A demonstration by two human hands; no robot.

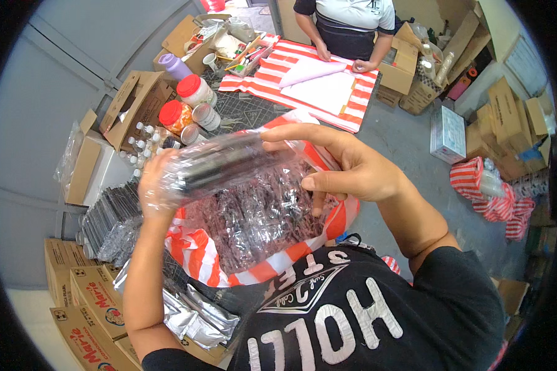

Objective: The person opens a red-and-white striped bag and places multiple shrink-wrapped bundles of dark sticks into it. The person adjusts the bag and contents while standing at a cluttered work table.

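My left hand grips one end of a clear plastic pack with dark, elongated contents. Shiny film covers part of that hand, and motion blurs it. At the pack's other end is my right hand, its index fingertip against the film and its thumb spread apart from it. Under both hands lies a red-and-white striped plastic bag, wide at the mouth. Many dark pieces in clear wrapping fill it; what they are cannot be made out.
Left stand small capped bottles, red-lidded jars, tin cans and dark wrapped packs. Silver pouches lie near my left elbow. Across the table, a person handles paper on striped plastic. Cartons line the right.
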